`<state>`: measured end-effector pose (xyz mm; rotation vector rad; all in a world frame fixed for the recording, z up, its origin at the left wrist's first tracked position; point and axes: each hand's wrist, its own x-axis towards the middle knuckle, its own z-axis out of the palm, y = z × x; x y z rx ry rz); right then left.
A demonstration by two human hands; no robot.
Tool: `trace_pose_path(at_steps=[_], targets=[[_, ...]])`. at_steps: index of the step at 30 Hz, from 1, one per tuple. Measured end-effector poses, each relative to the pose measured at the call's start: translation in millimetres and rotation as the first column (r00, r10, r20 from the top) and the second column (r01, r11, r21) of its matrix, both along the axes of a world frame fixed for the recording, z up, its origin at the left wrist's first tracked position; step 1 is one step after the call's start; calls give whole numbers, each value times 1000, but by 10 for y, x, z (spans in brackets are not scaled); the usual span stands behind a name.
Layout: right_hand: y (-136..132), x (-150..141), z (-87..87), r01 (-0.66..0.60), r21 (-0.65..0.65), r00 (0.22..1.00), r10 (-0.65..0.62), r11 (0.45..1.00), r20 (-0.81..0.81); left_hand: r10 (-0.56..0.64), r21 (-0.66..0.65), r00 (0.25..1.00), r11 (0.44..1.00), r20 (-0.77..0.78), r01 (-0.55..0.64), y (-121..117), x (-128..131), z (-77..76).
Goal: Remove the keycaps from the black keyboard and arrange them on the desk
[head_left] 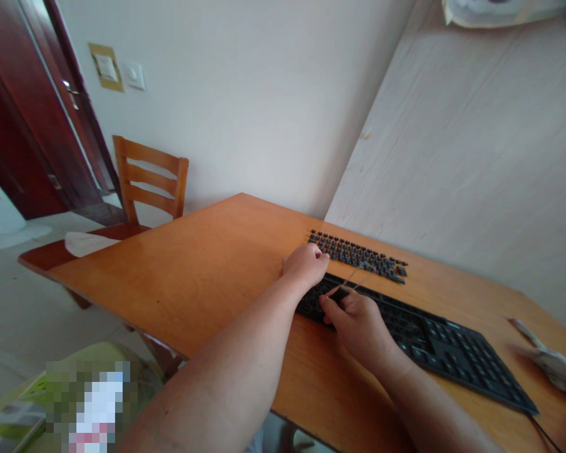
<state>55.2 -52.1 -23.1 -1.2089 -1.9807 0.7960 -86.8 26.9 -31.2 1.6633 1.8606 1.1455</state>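
Note:
A black keyboard [471, 352] lies on the wooden table, its keycaps gone from much of the left part and still on at the right end. My right hand [361, 318] is closed over that stripped part, gripping a wire keycap puller [341, 294] by its dark handle, with two thin wires pointing away from me. At the keyboard's far left corner, my left hand [308, 267] is curled with its fingertips together; whatever they may pinch is hidden. Just beyond both hands, loose black keycaps [353, 253] are laid out in rows.
The wooden table [207, 264] reaches the wall and a pale panel. On the right lies a whitish object [554, 368], blurred, near the keyboard cable [544, 433]. A wooden chair [151, 179] stands at the left end, and a green-covered seat [99, 355] is at lower left.

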Motion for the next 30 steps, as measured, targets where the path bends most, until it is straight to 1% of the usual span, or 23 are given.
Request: trace_pose_path(at_steps=[2, 5, 8, 11, 13, 15, 17, 18, 19, 20, 22, 25, 28, 30], targets=[[-1, 7, 8, 34, -30, 999, -35, 999, -38, -1, -1, 1000, 1000, 0, 1, 5, 1, -2], [7, 32, 12, 87, -114, 989, -99, 990, -108, -3, -6, 1000, 1000, -5, 3, 11, -1, 2], [20, 61, 25, 95, -182, 975, -129, 979, -183, -2, -12, 1000, 1000, -10, 2, -7, -1, 31], [52, 99, 48, 145, -183, 945, -191, 972, -265, 7, 5, 999, 1000, -33, -7, -60, 8, 99], [86, 133, 62, 191, -150, 919, -230, 970, -320, 1, 64, 999, 998, -50, 2, -106, 27, 156], [121, 171, 73, 227, -122, 889, -256, 966, -379, -57, 139, 998, 989, -20, 59, -149, 58, 205], [155, 208, 79, 255, -103, 855, -274, 961, -440, -171, 163, 980, 975, 100, 153, -183, 98, 236], [170, 226, 80, 265, -95, 841, -279, 959, -464, -237, 148, 953, 966, 190, 211, -198, 119, 244], [186, 243, 79, 272, -85, 830, -279, 958, -484, -298, 123, 910, 954, 289, 273, -212, 141, 249], [200, 260, 77, 279, -73, 820, -277, 958, -501, -347, 95, 857, 937, 381, 337, -226, 160, 251], [227, 289, 66, 290, -45, 806, -269, 956, -528, -416, 55, 749, 888, 515, 456, -257, 191, 256], [247, 311, 53, 285, -10, 798, -243, 958, -552, -447, 23, 637, 828, 628, 560, -302, 217, 274], [230, 294, 71, 249, -10, 803, -212, 969, -557, -438, 19, 566, 803, 698, 596, -324, 225, 291], [206, 269, 101, 240, -24, 803, -213, 970, -556, -433, 33, 523, 792, 734, 610, -323, 224, 291]])
